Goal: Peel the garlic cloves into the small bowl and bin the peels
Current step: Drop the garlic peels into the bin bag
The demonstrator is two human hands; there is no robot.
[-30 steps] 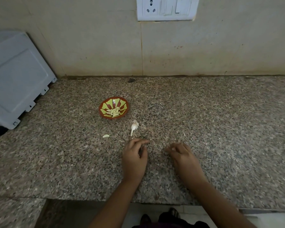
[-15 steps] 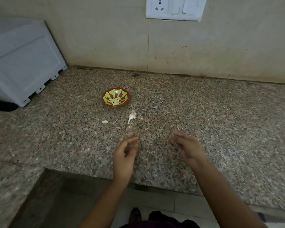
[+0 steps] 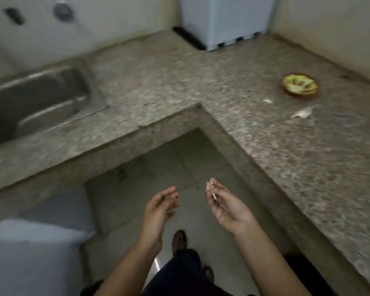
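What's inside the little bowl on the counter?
The small bowl shows a yellow-green inside with reddish marks and pale bits that may be peeled garlic. The picture is blurred, so I cannot count them, and whatever lies beneath them is hidden.

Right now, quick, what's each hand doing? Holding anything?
Left hand: fingers curled, thumb near the fingertips; too blurred to tell if it holds anything.
Right hand: pinches garlic peel at its fingertips.
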